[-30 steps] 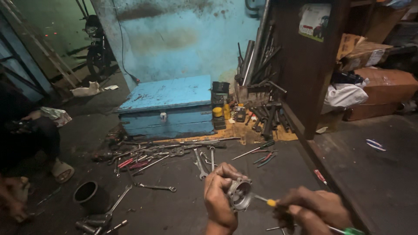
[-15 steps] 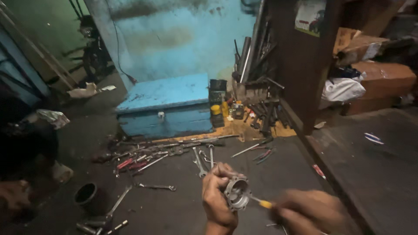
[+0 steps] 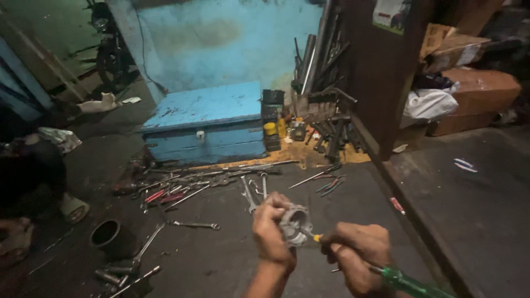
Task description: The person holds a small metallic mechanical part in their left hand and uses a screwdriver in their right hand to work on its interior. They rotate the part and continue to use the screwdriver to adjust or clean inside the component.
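My left hand (image 3: 271, 230) grips a small grey metal engine part (image 3: 294, 223) low in the middle of the view. My right hand (image 3: 356, 255) holds a screwdriver with a green handle (image 3: 408, 283) and a yellow collar; its tip rests against the metal part. Both hands hover above a dark, oily floor. Spanners (image 3: 254, 190) and other hand tools lie scattered on the floor just beyond the hands.
A blue metal toolbox (image 3: 207, 124) stands against a blue wall. Metal rods and tools (image 3: 323, 66) lean in the corner to its right. A dark cylinder (image 3: 107, 234) sits at left. Cardboard boxes (image 3: 477, 91) fill the right. Another person's leg (image 3: 30, 176) is at left.
My hands have shifted slightly right and lower with the part and screwdriver. The camera view has steadied and moved a little closer to the floor.
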